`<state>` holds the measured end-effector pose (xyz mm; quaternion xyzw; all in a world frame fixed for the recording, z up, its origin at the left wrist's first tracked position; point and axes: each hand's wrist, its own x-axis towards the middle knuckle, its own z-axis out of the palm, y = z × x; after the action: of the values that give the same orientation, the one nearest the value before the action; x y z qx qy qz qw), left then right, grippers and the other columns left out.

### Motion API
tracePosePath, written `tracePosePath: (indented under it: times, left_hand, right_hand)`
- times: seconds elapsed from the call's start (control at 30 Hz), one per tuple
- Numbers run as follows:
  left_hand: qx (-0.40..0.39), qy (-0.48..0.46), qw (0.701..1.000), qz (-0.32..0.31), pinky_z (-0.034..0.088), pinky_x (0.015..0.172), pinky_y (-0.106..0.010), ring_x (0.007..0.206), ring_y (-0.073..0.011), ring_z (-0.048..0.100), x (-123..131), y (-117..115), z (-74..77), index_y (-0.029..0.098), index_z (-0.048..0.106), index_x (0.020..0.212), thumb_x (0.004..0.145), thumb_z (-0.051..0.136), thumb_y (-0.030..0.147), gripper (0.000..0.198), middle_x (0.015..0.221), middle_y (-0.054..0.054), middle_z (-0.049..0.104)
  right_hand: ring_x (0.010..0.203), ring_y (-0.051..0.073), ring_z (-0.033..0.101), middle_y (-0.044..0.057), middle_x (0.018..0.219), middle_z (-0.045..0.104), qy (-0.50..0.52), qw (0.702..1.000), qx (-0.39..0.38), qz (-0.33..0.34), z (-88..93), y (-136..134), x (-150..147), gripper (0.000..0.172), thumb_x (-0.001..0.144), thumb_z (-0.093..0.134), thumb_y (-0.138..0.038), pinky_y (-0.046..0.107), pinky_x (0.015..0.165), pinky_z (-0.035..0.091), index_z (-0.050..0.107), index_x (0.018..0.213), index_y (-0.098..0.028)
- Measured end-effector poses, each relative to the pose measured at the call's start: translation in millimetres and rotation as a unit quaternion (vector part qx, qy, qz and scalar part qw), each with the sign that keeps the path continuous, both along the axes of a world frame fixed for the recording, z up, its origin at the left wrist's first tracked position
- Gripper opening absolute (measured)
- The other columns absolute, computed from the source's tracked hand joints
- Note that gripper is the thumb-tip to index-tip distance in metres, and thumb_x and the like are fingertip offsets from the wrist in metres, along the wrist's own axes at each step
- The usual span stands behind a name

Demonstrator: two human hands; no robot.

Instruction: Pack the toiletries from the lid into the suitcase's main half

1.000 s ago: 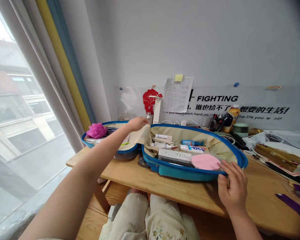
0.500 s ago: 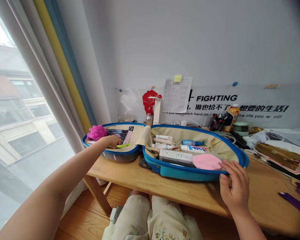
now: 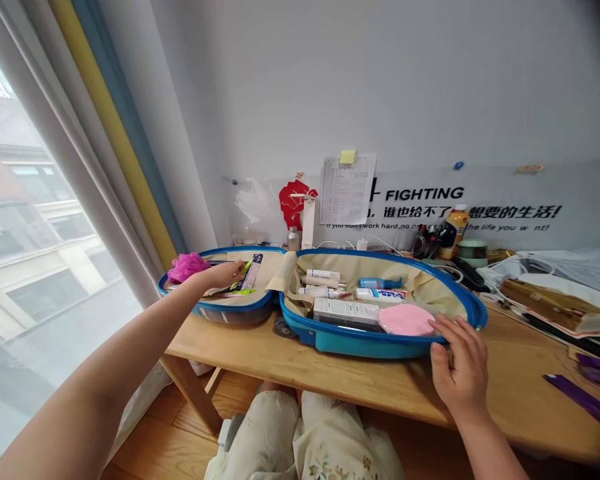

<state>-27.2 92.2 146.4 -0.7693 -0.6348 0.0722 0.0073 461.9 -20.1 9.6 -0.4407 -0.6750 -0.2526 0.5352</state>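
Your left hand [image 3: 226,273] has its fingers curled over a bright green item [image 3: 243,269] in the left half of the open case [image 3: 260,308]. The fingertips close around it, though how firm the hold is cannot be told at this size. Half a second ago the same hand lay lower in that half, with the green item flat near the front rim. A second ago it was reaching across to the hinge. The green item now stands tilted up at your fingers, so it reads as lifted off the lining.

Beside it lies a dark flat packet [image 3: 253,269], touching or just beside the green item. A pink puff [image 3: 185,266] sits at the far left end of that half.

Your right hand [image 3: 459,375] rests on the front rim of the right half, fingers spread and flat, gripping nothing; its fingertips touch the rim next to a pink pad [image 3: 405,319]. It has held that place through all three pictures, steadying the case.

The right half holds a white box [image 3: 347,311], several tubes [image 3: 325,279] and a blue bottle [image 3: 379,283]. The case lies on a wooden desk [image 3: 360,387], with papers [image 3: 555,293] well to the right.
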Motion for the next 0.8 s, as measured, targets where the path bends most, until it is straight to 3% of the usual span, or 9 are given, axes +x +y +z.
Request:
tracePosePath:
  times: [0.13, 0.23, 0.3, 0.43, 0.6, 0.7, 0.8]
  left_hand:
    - [0.106, -0.097, 0.988, -0.063, 0.047, 0.088, -0.032, 0.106, -0.0243, 0.063, 54, -5, 29.7, 0.016, 0.046, 0.127, 0.095, 0.039, 0.035, 0.037, 0.119, -0.012, 0.066]
    - [0.099, -0.098, 0.978, -0.155, 0.046, 0.09, -0.031, 0.108, -0.0233, 0.062, 114, -17, 39.8, 0.018, 0.046, 0.13, 0.096, 0.041, 0.035, 0.037, 0.122, -0.009, 0.065]
    - [0.062, -0.059, 0.97, -0.226, 0.047, 0.089, -0.03, 0.11, -0.0231, 0.062, 153, -24, 34.2, 0.02, 0.048, 0.129, 0.096, 0.044, 0.033, 0.036, 0.125, -0.009, 0.063]
    - [0.017, 0.026, 0.951, -0.306, 0.05, 0.088, -0.033, 0.112, -0.0252, 0.062, 208, -28, 4.0, 0.018, 0.053, 0.126, 0.095, 0.049, 0.03, 0.034, 0.128, -0.013, 0.06]
    - [0.009, 0.079, 0.949, -0.304, 0.052, 0.085, -0.035, 0.11, -0.0268, 0.064, 229, -20, -23.6, 0.017, 0.058, 0.122, 0.091, 0.055, 0.028, 0.034, 0.124, -0.016, 0.062]
    - [0.0, 0.075, 0.949, -0.307, 0.05, 0.089, -0.034, 0.114, -0.0263, 0.061, 228, -17, -27.1, 0.019, 0.059, 0.122, 0.09, 0.057, 0.029, 0.034, 0.126, -0.013, 0.062]
    - [-0.005, 0.047, 0.949, -0.313, 0.049, 0.093, -0.035, 0.118, -0.026, 0.058, 222, -15, -21.3, 0.021, 0.059, 0.124, 0.09, 0.056, 0.032, 0.036, 0.129, -0.01, 0.06]
  right_hand:
    - [0.127, 0.029, 0.05, 0.011, 0.119, 0.064, 0.001, 1.0, 0.006, 0.004, 0.1, 0, 0, 0.031, 0.091, 0.045, -0.025, 0.049, 0.106, 0.039, 0.059, 0.119, -0.021]
    - [0.127, 0.029, 0.05, 0.012, 0.117, 0.065, -0.007, 1.0, 0.008, 0.0, 0.3, -1, -1, 0.031, 0.092, 0.044, -0.025, 0.049, 0.105, 0.04, 0.059, 0.119, -0.019]
    - [0.126, 0.029, 0.05, 0.012, 0.118, 0.064, -0.009, 1.0, 0.008, -0.003, 0.3, -1, -1, 0.031, 0.093, 0.043, -0.026, 0.049, 0.104, 0.04, 0.059, 0.118, -0.019]
    - [0.126, 0.03, 0.05, 0.013, 0.119, 0.064, -0.009, 1.0, 0.005, -0.006, 0.6, -2, -1, 0.031, 0.094, 0.042, -0.027, 0.049, 0.104, 0.04, 0.059, 0.118, -0.019]
    - [0.126, 0.029, 0.05, 0.012, 0.118, 0.064, -0.007, 1.0, 0.006, 0.004, 0.2, -2, 0, 0.032, 0.093, 0.044, -0.026, 0.05, 0.104, 0.04, 0.059, 0.12, -0.02]
    - [0.127, 0.029, 0.05, 0.011, 0.12, 0.064, -0.003, 1.0, -0.003, 0.003, -0.7, -1, 1, 0.032, 0.093, 0.044, -0.027, 0.05, 0.105, 0.039, 0.059, 0.121, -0.021]
    - [0.127, 0.029, 0.049, 0.011, 0.121, 0.063, 0.004, 1.0, -0.011, 0.006, -1.3, -1, 1, 0.032, 0.092, 0.044, -0.028, 0.05, 0.106, 0.038, 0.059, 0.12, -0.021]
